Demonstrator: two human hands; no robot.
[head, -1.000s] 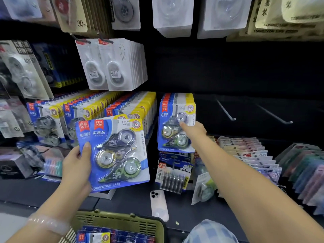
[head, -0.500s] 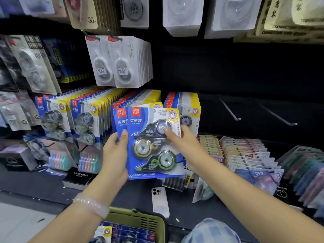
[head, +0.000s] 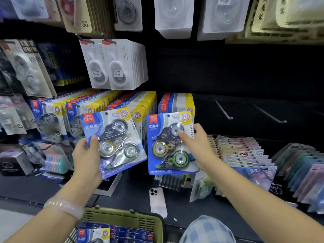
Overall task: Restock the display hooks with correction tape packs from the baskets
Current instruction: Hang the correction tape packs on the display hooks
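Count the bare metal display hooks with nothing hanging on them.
2. One empty hook juts from the dark panel right of the blue packs; the second empty hook is further right. Others may be hidden behind stock.

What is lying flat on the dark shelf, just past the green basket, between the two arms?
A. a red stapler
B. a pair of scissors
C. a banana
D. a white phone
D: a white phone lies flat, camera side up, on the dark shelf just beyond the green basket.
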